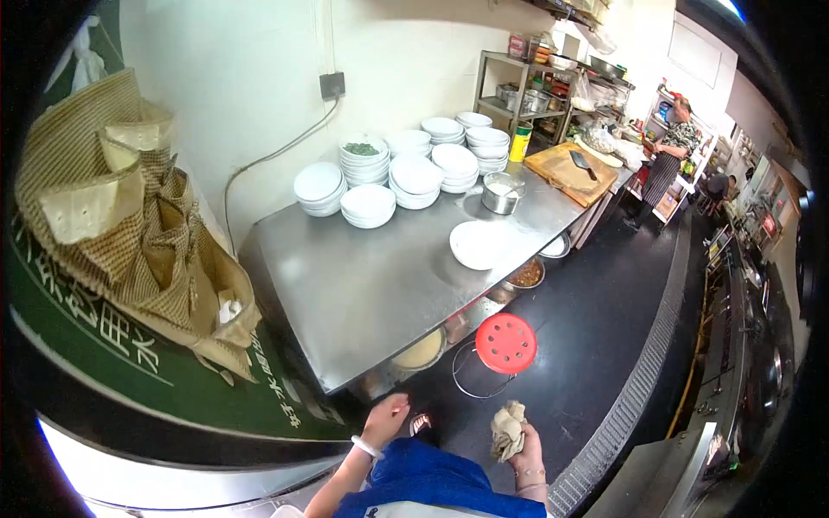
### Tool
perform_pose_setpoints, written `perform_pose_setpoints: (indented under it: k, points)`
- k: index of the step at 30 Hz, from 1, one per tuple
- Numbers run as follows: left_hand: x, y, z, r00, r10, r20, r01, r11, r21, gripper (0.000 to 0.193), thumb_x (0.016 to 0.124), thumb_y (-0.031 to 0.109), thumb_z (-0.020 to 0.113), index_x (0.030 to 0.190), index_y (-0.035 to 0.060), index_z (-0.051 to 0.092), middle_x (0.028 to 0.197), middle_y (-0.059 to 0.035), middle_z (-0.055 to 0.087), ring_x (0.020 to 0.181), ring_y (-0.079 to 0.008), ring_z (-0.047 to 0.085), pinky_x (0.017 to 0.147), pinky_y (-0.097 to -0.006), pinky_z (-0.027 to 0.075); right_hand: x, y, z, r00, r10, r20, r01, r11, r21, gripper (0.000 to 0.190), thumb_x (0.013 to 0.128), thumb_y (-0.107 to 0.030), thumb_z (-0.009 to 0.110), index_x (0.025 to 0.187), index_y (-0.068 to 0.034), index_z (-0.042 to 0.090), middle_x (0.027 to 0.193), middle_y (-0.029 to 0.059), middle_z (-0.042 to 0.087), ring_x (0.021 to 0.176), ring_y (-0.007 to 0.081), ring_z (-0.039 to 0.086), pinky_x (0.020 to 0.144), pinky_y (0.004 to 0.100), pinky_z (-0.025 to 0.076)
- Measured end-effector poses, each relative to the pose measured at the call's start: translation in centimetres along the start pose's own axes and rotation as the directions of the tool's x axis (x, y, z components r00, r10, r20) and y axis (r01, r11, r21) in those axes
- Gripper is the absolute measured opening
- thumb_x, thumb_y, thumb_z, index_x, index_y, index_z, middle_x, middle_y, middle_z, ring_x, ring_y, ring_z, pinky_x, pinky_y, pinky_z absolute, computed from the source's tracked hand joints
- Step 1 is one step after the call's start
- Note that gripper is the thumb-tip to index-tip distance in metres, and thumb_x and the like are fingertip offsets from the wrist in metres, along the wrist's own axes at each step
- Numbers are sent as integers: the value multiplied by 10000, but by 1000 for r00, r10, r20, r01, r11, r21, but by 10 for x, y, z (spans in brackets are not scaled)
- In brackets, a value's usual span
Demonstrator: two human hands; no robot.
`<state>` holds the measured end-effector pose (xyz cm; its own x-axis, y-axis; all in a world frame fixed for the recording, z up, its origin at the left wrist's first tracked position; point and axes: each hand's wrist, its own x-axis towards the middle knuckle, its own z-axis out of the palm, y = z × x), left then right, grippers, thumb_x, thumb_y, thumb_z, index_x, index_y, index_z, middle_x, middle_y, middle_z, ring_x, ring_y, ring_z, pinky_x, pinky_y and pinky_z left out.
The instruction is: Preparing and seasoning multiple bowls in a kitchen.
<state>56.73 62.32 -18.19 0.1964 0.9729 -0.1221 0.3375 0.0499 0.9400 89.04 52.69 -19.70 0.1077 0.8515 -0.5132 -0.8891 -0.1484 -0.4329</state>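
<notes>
A crumpled beige cloth (pixel 508 430) is held in my right hand (pixel 528 450), out over the dark floor. My left hand (pixel 387 414), with a white bangle at the wrist, is near the closest corner of the stainless steel table (pixel 330 298); its fingers are curled, and whether it holds anything is unclear. One white bowl (pixel 478 245) sits apart near the table's front edge. Behind it are a steel pot (pixel 503 193) with white contents and several stacks of white bowls (pixel 414 173); the top bowl of one stack holds chopped greens (pixel 360 149).
A red stool (pixel 506 343) stands by the table. Beyond are a wooden cutting board (pixel 570 171) with a cleaver (pixel 583 166) and steel shelves (pixel 518 113). Pots sit under the table. Two people are farther down the aisle; a floor drain grate (pixel 638 395) runs along it.
</notes>
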Motion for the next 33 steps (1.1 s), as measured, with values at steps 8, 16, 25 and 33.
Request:
perform_pose_setpoints:
  k: [8,16,25,33]
  points:
    - [153,96,-58,953,186,-239,-223,965,-140,294,919,130,556,1185,7,535,1077,-130,653,1013,-218,623,892,-331,472,46,-79,91,994,-90,-61,83,991,-108,440,808,-115,455,1234,-27,520,1128,139,623,1015,299,612,889,422,500]
    - [166,60,-108,886,21,-463,-152,957,-246,260,918,81,556,1162,-11,550,1080,-119,649,985,-159,612,873,-277,477,119,-100,105,1000,0,-6,-1,968,-252,373,834,-104,454,1189,-32,545,1122,134,626,998,294,614,888,407,505]
    - [172,24,-124,812,-40,-582,-131,960,-249,246,922,66,543,1151,-24,549,1064,-117,649,976,-152,606,867,-269,471,201,-54,208,960,226,165,-135,891,-434,438,836,-96,454,1260,11,484,1192,163,593,1036,295,609,914,399,496]
    - [185,24,-121,832,-82,-549,-23,983,-183,238,907,75,566,1132,-1,558,1051,-117,648,1005,-174,611,887,-286,468,278,-28,259,938,322,131,-169,750,-640,304,833,-26,501,1128,38,544,1011,132,637,882,239,650,765,346,544]
